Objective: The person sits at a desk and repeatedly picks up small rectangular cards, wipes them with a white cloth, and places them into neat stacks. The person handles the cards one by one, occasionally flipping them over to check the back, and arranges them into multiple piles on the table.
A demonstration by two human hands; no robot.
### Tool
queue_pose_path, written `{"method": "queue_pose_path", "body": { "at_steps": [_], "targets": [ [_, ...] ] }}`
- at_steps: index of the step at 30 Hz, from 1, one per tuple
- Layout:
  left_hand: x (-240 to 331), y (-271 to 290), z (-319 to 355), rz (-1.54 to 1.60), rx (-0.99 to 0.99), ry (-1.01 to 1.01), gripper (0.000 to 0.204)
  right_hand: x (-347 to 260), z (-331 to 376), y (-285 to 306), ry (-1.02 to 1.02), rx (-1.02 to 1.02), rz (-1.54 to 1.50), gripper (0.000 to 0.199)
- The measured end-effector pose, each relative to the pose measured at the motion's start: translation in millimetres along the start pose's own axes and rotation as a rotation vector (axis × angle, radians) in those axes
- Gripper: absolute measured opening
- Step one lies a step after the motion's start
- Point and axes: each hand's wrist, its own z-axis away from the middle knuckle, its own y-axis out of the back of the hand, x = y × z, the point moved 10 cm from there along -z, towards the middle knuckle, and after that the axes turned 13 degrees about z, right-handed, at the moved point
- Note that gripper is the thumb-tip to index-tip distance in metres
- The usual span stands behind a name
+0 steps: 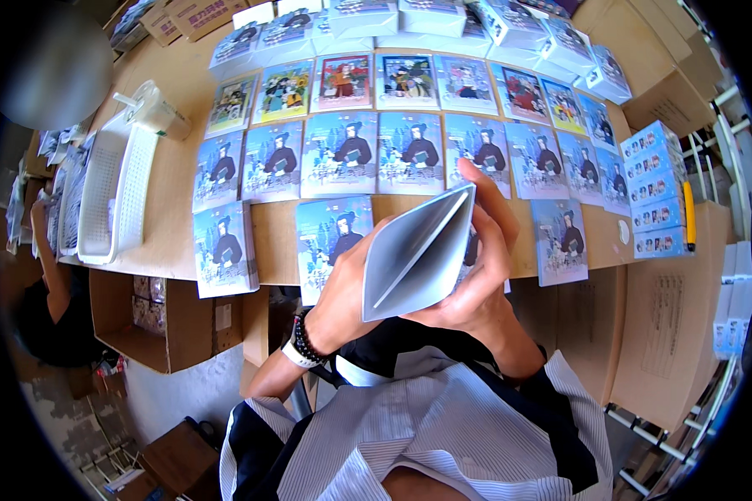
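Observation:
Between my two hands, over the table's front edge, is a pale grey folded card sleeve [430,271]. Its sides stand apart, and a thin white edge shows in the gap. My left hand [342,280] closes on its left side, wearing a beaded bracelet and a white band on the wrist. My right hand [483,271] grips the right side, thumb and fingers along its edge. Just behind the sleeve lie blue illustrated booklets, one [334,242] partly covered by my left hand. Another blue stack [226,250] sits at the left, and one [560,242] at the right.
Rows of illustrated booklets [409,154] cover the table, with white packs [355,21] behind. At left stand a white basket [129,192] and a plastic cup [160,113]. Small blue boxes [656,192] and a yellow cutter [689,215] are at right. A person's arm [50,259] shows far left.

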Motion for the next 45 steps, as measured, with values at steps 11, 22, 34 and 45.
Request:
{"method": "queue_pose_path", "body": {
  "at_steps": [11, 22, 34, 45],
  "targets": [
    [22, 10, 2, -0.147, 0.050, -0.121, 0.074, -8, 0, -12, 0.035, -0.079, 0.157, 0.122],
    [21, 15, 8, -0.204, 0.059, -0.157, 0.063, -12, 0, -14, -0.001, 0.020, 0.026, 0.110],
    [23, 21, 12, -0.215, 0.143, -0.137, 0.053, -9, 1, -17, -0.029, -0.033, -0.045, 0.113],
    [-51, 238, 17, -0.284, 0.673, 0.182, 0.018, 64, 37, 33, -0.279, -0.186, 0.244, 0.078]
  ]
}}
